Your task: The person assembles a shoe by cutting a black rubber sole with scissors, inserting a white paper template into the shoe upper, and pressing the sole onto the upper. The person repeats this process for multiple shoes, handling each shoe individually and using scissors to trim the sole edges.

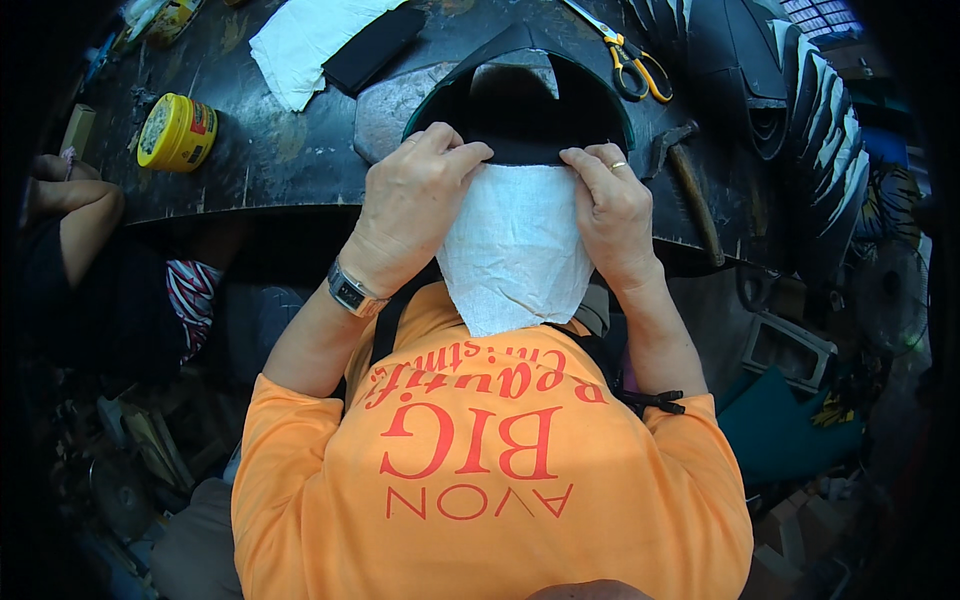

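Observation:
In front of my chest a black, leather-like piece (pixel 530 118) curves into a hollow arch, its near edge turned toward me. From that edge a white cloth lining (pixel 515 240) hangs down over the front of my shirt. Thumb and fingers of my left hand (pixel 422 190) pinch the left end of the edge, where black meets white. My right hand (pixel 615 205) is closed in the same way on the right end. Beneath the piece, partly covered by it, lies a flat grey slab (pixel 385 115) on the table.
Scissors (pixel 632 70) with yellow-black handles and a hammer (pixel 695 190) lie to the right. Stacked black pieces with white linings (pixel 815 110) rise beyond them. Left are a yellow tub (pixel 177 133), white cloth (pixel 300 50) and a folded black piece (pixel 373 50). Another person's arm (pixel 85 215) is far left.

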`<action>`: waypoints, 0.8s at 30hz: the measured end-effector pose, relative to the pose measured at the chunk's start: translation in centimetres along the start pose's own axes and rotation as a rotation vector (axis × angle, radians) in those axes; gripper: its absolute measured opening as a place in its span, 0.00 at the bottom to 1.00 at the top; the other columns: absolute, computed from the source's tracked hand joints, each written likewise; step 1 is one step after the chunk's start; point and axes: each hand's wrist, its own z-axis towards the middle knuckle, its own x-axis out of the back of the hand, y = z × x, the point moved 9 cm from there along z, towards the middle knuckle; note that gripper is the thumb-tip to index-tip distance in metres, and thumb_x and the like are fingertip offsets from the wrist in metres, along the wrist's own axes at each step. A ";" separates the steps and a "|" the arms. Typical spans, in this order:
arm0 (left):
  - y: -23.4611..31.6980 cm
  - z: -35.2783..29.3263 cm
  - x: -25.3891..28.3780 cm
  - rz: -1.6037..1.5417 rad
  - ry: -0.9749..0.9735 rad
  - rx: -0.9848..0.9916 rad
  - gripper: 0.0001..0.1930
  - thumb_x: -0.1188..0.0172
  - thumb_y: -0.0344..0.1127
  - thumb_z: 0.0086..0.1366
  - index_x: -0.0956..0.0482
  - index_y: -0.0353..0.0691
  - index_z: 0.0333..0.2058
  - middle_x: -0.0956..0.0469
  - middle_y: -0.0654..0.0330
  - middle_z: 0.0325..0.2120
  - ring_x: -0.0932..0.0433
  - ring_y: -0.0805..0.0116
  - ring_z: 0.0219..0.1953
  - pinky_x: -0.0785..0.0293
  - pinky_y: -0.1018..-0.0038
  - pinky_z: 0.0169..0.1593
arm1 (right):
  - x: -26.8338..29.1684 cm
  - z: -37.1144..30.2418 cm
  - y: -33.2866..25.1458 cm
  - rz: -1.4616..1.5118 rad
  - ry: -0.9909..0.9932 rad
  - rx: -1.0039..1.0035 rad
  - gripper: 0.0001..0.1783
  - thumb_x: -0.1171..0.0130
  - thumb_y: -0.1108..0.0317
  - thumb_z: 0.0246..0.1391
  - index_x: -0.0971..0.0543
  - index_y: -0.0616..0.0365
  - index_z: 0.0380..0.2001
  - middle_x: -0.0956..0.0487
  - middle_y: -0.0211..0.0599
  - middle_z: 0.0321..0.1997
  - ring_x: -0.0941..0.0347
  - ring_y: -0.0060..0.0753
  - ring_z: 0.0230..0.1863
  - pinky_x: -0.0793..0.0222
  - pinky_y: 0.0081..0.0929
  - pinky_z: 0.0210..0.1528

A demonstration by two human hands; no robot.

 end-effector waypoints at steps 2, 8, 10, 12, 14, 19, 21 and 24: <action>-0.2 0.0 -0.1 -0.012 -0.001 0.014 0.08 0.35 0.30 0.63 0.14 0.41 0.41 0.22 0.59 0.33 0.18 0.62 0.37 0.19 0.70 0.40 | -0.1 -0.1 0.0 -0.010 0.001 0.002 0.11 0.39 0.84 0.53 0.17 0.67 0.40 0.20 0.43 0.36 0.17 0.44 0.35 0.19 0.31 0.39; -0.6 -0.1 -0.3 -0.011 -0.011 0.014 0.09 0.34 0.32 0.65 0.13 0.42 0.43 0.21 0.60 0.32 0.18 0.63 0.33 0.19 0.72 0.37 | -0.4 -0.2 0.0 -0.013 -0.003 -0.001 0.10 0.38 0.83 0.53 0.17 0.67 0.39 0.20 0.43 0.36 0.17 0.44 0.35 0.19 0.31 0.39; -0.9 -0.1 -0.4 -0.020 -0.023 0.023 0.09 0.34 0.33 0.65 0.13 0.43 0.44 0.21 0.60 0.32 0.18 0.64 0.31 0.20 0.72 0.36 | -0.4 -0.2 0.0 -0.020 -0.003 -0.002 0.10 0.38 0.84 0.53 0.17 0.67 0.39 0.20 0.44 0.36 0.17 0.44 0.35 0.19 0.31 0.39; -1.2 -0.1 -0.6 -0.050 -0.036 0.044 0.09 0.35 0.33 0.66 0.13 0.44 0.44 0.22 0.60 0.31 0.19 0.64 0.30 0.21 0.72 0.35 | -0.4 -0.2 0.2 0.000 -0.010 -0.018 0.10 0.39 0.83 0.53 0.17 0.67 0.39 0.20 0.44 0.37 0.17 0.44 0.35 0.19 0.32 0.39; -1.3 -0.2 -0.6 -0.041 -0.041 0.048 0.09 0.35 0.33 0.66 0.13 0.44 0.45 0.22 0.61 0.30 0.19 0.64 0.30 0.22 0.71 0.34 | -0.4 -0.2 0.3 0.012 -0.014 -0.031 0.09 0.39 0.83 0.53 0.17 0.67 0.39 0.21 0.44 0.37 0.17 0.45 0.35 0.19 0.32 0.39; -1.2 -0.3 -0.6 -0.037 -0.022 0.044 0.09 0.36 0.34 0.67 0.13 0.45 0.45 0.22 0.61 0.30 0.20 0.64 0.29 0.23 0.71 0.33 | -0.5 -0.1 0.4 0.010 -0.018 -0.043 0.09 0.39 0.83 0.54 0.17 0.67 0.39 0.21 0.44 0.36 0.17 0.45 0.35 0.19 0.33 0.38; -1.5 -0.3 -0.7 -0.054 -0.028 0.067 0.09 0.36 0.34 0.67 0.13 0.45 0.45 0.22 0.61 0.29 0.20 0.64 0.29 0.23 0.71 0.33 | -0.5 -0.2 0.4 0.007 -0.021 -0.048 0.09 0.39 0.83 0.54 0.17 0.67 0.39 0.21 0.44 0.36 0.17 0.46 0.35 0.19 0.34 0.38; -2.0 -0.4 -1.0 -0.098 -0.037 0.091 0.09 0.37 0.34 0.67 0.13 0.46 0.44 0.23 0.60 0.29 0.19 0.61 0.29 0.21 0.69 0.33 | -0.5 -0.2 0.3 0.005 -0.019 -0.044 0.09 0.39 0.83 0.53 0.17 0.67 0.39 0.21 0.44 0.36 0.17 0.46 0.35 0.19 0.34 0.38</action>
